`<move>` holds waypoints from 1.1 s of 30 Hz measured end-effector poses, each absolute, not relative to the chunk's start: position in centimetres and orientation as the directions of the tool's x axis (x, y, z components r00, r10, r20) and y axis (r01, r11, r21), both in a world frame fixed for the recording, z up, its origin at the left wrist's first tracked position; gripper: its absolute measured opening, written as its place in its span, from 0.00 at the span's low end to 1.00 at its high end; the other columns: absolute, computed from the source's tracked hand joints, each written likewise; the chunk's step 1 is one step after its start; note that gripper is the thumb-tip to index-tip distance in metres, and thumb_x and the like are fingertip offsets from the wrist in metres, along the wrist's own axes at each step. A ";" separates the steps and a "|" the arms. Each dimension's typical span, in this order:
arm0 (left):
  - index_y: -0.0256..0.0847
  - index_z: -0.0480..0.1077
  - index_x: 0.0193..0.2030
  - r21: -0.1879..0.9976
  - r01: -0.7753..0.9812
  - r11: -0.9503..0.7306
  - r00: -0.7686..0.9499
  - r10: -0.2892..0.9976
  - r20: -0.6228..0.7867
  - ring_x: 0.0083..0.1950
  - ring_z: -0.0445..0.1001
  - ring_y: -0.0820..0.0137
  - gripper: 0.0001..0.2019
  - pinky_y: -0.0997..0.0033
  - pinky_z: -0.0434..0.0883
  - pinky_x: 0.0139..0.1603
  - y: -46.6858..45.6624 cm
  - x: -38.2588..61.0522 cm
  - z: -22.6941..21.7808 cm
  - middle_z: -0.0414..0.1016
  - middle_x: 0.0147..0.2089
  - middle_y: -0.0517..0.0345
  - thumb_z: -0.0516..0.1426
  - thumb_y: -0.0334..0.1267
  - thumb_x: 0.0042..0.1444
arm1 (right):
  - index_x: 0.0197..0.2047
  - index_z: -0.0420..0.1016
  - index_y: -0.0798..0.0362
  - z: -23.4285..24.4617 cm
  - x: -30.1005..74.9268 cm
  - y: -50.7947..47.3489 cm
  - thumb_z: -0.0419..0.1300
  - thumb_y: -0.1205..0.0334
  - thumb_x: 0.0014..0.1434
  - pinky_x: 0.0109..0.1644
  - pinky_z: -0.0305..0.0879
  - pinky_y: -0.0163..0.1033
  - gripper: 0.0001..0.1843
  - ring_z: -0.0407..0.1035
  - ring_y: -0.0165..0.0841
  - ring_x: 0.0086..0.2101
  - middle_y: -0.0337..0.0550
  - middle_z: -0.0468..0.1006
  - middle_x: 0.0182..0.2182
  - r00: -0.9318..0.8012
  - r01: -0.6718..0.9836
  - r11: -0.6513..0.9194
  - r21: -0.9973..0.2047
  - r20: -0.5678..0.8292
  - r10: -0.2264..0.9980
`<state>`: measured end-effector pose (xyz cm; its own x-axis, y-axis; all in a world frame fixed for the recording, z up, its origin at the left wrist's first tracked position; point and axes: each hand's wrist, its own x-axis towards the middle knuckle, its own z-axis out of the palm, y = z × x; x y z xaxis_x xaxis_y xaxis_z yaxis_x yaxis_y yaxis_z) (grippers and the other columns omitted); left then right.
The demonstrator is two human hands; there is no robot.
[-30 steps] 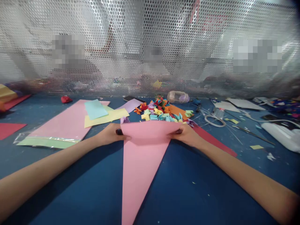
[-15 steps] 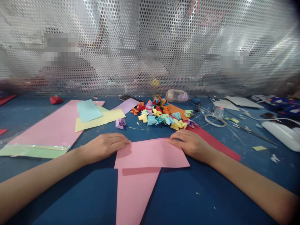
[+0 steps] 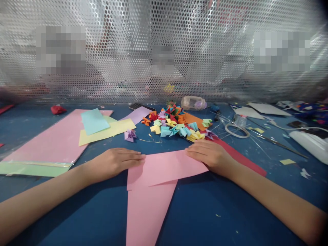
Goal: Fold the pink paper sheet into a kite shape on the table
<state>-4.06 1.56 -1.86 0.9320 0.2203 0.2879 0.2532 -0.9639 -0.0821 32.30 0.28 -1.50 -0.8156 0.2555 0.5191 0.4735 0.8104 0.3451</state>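
Observation:
A sheet of pink paper (image 3: 166, 167) lies in front of me, its far part folded over toward me. Below the fold a long tapering pink strip (image 3: 150, 212) runs to the bottom edge of the view. My left hand (image 3: 116, 164) rests on the fold's far left corner, fingers stretched out over the paper. On the far right end, my right hand (image 3: 211, 153) lies with its fingers flat on the paper. The flap's near edge is slightly raised off the strip. Both thumbs are mostly hidden.
Several folded paper pieces (image 3: 176, 124) are piled beyond my hands, beside a red sheet (image 3: 235, 157). A large pink pack (image 3: 51, 136) lies left. A tape roll (image 3: 237, 131), scissors (image 3: 282, 145) and a white device (image 3: 311, 145) are right. A perforated screen (image 3: 164, 82) stands behind.
The flap's near edge has tilted, its right side now higher and its left corner lower. My right hand lies further over the paper's right end. The view has shifted slightly.

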 end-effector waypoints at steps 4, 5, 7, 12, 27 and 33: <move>0.38 0.63 0.60 -0.143 0.237 -0.961 0.951 0.200 0.235 0.61 0.68 0.66 0.19 0.67 0.70 0.56 1.4 -4.1 -1.4 0.69 0.60 0.53 0.43 0.27 0.66 | 0.41 0.76 0.54 -1.4 32.5 0.4 0.51 0.71 0.63 0.45 0.72 0.45 0.13 0.76 0.33 0.37 0.44 0.82 0.37 -0.835 0.461 0.817 0.347 0.482 0.266; 0.38 0.62 0.61 -0.159 0.228 -0.961 0.956 0.189 0.225 0.61 0.68 0.67 0.19 0.67 0.69 0.56 1.3 -4.1 -1.3 0.69 0.60 0.53 0.43 0.27 0.66 | 0.41 0.76 0.55 -1.4 32.5 0.4 0.51 0.71 0.63 0.45 0.72 0.45 0.13 0.76 0.33 0.37 0.44 0.82 0.37 -0.840 0.454 0.822 0.345 0.473 0.265; 0.37 0.62 0.61 -0.201 0.212 -0.956 0.963 0.168 0.213 0.60 0.68 0.67 0.20 0.68 0.69 0.56 1.2 -4.1 -1.1 0.68 0.60 0.53 0.42 0.26 0.65 | 0.41 0.76 0.56 -1.3 32.5 0.4 0.51 0.71 0.63 0.46 0.72 0.45 0.13 0.76 0.33 0.37 0.44 0.82 0.37 -0.851 0.441 0.830 0.342 0.454 0.265; 0.33 0.64 0.60 -0.304 0.154 -0.940 0.977 0.099 0.188 0.58 0.70 0.66 0.19 0.66 0.70 0.54 1.0 -4.0 -0.8 0.68 0.60 0.51 0.41 0.26 0.66 | 0.43 0.76 0.56 -0.9 32.8 0.3 0.51 0.72 0.61 0.47 0.71 0.45 0.13 0.76 0.34 0.37 0.45 0.82 0.39 -0.877 0.431 0.837 0.336 0.375 0.301; 0.33 0.57 0.65 -0.146 0.285 -0.947 0.959 0.281 0.048 0.61 0.67 0.66 0.30 0.67 0.69 0.57 -0.8 -4.1 -0.2 0.64 0.64 0.49 0.43 0.19 0.54 | 0.49 0.75 0.54 -1.5 31.9 0.0 0.53 0.61 0.62 0.44 0.67 0.44 0.15 0.72 0.36 0.37 0.46 0.79 0.35 -0.544 0.771 0.632 -0.076 0.435 0.717; 0.44 0.68 0.55 0.102 0.544 -0.833 0.822 0.553 0.136 0.49 0.77 0.67 0.17 0.69 0.74 0.48 -0.7 -3.2 0.1 0.75 0.53 0.59 0.46 0.36 0.64 | 0.37 0.77 0.52 -1.6 30.8 0.1 0.56 0.53 0.61 0.46 0.66 0.44 0.13 0.69 0.37 0.40 0.46 0.76 0.37 -0.496 0.790 0.581 -0.195 0.353 0.793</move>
<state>-3.24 -0.73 0.08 0.8218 0.5534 0.1358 0.5440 -0.8329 0.1020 30.80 0.10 -1.57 -0.4962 0.7934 0.3526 0.7901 0.5810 -0.1955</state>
